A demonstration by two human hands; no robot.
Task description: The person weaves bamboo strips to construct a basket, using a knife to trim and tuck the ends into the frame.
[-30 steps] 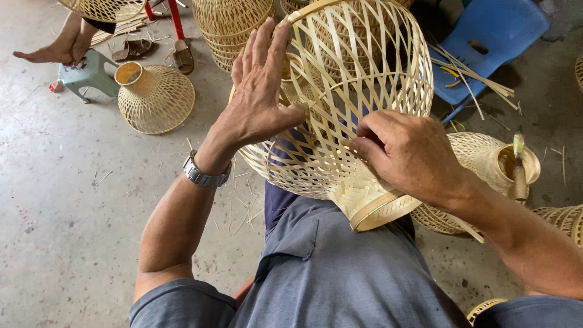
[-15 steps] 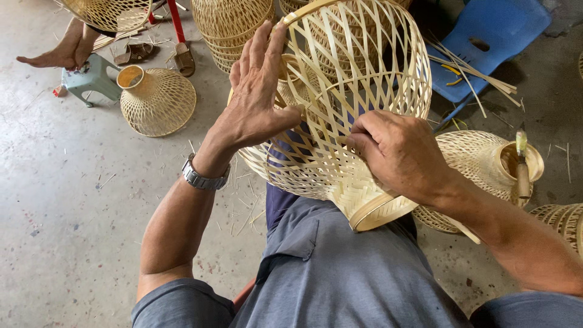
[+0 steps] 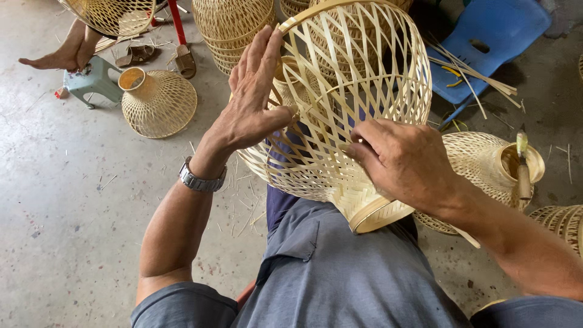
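A pale woven bamboo basket (image 3: 358,67), open lattice with a tight woven neck, rests on my lap with its wide mouth pointing away from me. My left hand (image 3: 252,97) lies flat against its left side, fingers spread upward, thumb pressing the weave. My right hand (image 3: 401,161) grips the lower right part of the lattice near the neck, fingers curled onto the strips. A metal watch (image 3: 201,179) sits on my left wrist.
A finished basket (image 3: 158,100) lies on the concrete floor at left beside a small stool (image 3: 91,79) and another person's foot (image 3: 57,58). More baskets stand behind (image 3: 234,27) and at right (image 3: 486,164). A blue plastic chair (image 3: 486,36) holds loose bamboo strips.
The basket and both hands have stayed nearly in place; my right hand has shifted slightly along the lattice near the neck.
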